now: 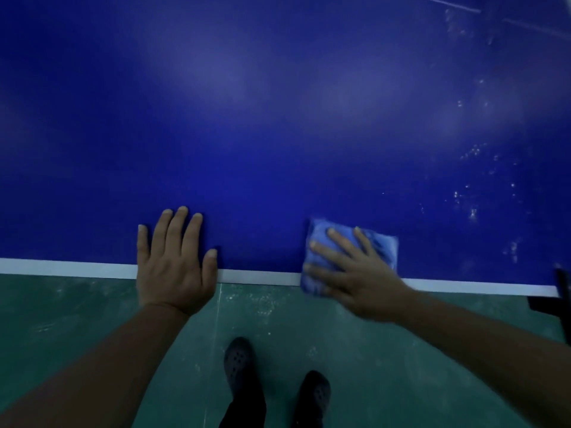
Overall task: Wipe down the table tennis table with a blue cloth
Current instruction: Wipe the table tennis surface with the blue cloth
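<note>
White specks on table right of cloth.

Indoor sports or games room, table tennis area. Big blue table tennis table fills most of the view, matte playing surface with a white edge line along the near side. Below it a green floor, the smooth painted or vinyl kind used in sports halls, scuffed and marked with pale dust and streaks. White specks and smears on the tabletop at right. Dim, even indoor lighting with soft reflections on the table. A dark fitting at the right edge, unclear what it is.
</note>
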Action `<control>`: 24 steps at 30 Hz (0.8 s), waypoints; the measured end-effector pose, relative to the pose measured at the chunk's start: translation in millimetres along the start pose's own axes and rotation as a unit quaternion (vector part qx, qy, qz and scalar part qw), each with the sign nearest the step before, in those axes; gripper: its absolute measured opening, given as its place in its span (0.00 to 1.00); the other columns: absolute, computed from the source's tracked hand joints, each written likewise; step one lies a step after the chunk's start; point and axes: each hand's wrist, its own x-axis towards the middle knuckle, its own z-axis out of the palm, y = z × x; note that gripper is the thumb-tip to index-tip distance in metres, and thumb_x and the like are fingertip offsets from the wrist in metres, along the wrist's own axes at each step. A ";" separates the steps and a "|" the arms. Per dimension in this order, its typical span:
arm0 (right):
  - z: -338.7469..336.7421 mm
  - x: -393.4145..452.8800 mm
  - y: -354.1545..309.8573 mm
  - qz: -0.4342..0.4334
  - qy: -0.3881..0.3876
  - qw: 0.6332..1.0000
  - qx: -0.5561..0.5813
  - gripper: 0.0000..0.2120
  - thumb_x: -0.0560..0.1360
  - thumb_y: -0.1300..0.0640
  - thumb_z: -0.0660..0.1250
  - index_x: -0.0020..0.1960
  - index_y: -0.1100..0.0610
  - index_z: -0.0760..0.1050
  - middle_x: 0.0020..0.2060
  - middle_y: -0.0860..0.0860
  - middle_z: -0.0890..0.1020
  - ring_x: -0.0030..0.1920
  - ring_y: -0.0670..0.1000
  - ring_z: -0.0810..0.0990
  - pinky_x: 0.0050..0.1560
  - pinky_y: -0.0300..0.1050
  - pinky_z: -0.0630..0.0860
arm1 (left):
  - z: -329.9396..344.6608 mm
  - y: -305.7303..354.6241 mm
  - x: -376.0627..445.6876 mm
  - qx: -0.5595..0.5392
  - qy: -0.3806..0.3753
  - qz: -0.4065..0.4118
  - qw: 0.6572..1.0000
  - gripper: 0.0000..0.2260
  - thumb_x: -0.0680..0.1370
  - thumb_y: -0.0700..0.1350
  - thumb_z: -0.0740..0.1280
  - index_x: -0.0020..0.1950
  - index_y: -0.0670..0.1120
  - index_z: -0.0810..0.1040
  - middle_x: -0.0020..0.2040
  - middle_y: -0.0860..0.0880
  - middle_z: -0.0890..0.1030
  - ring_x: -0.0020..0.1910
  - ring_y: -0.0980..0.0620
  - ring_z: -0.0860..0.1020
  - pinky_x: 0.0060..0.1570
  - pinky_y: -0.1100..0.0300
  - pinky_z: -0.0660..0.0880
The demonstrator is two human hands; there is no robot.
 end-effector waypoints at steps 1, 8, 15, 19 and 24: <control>-4.3 7.5 10.4 0.050 0.006 0.998 0.022 0.23 0.84 0.40 0.46 0.77 0.39 0.58 0.80 0.45 0.52 0.80 0.57 0.46 0.74 0.71 0.47 | -1.1 0.6 0.0 -0.001 -0.003 0.000 1.000 0.28 0.80 0.56 0.51 0.73 0.40 0.69 0.73 0.39 0.70 0.74 0.38 0.64 0.74 0.36 0.52; -25.5 161.0 -15.4 0.308 0.080 0.941 0.116 0.24 0.83 0.43 0.46 0.78 0.42 0.58 0.80 0.47 0.53 0.80 0.58 0.44 0.74 0.68 0.37 | -6.6 2.9 -2.2 -0.020 -0.011 -0.010 1.000 0.30 0.79 0.56 0.51 0.73 0.38 0.67 0.74 0.39 0.69 0.75 0.39 0.62 0.75 0.38 0.49; -9.2 37.4 70.1 0.599 0.091 0.786 0.122 0.25 0.83 0.39 0.41 0.79 0.39 0.51 0.81 0.46 0.50 0.80 0.58 0.45 0.73 0.71 0.43 | -10.4 9.3 -5.8 -0.085 0.014 -0.020 0.996 0.28 0.78 0.53 0.53 0.73 0.37 0.66 0.74 0.38 0.67 0.76 0.41 0.60 0.76 0.40 0.45; -7.5 -17.4 66.1 0.698 0.093 0.691 0.163 0.26 0.83 0.39 0.40 0.80 0.41 0.49 0.81 0.48 0.47 0.80 0.58 0.43 0.74 0.71 0.42 | -12.0 35.4 -19.1 -0.101 0.010 0.029 0.994 0.26 0.78 0.52 0.54 0.70 0.36 0.70 0.72 0.38 0.70 0.74 0.39 0.63 0.75 0.36 0.47; -2.7 78.7 -16.7 0.501 0.104 0.848 0.137 0.25 0.83 0.42 0.45 0.80 0.42 0.53 0.81 0.50 0.51 0.80 0.60 0.45 0.73 0.69 0.37 | -3.9 73.7 -19.6 -0.106 -0.006 0.071 0.992 0.25 0.78 0.52 0.54 0.68 0.38 0.73 0.70 0.39 0.72 0.73 0.39 0.66 0.75 0.35 0.49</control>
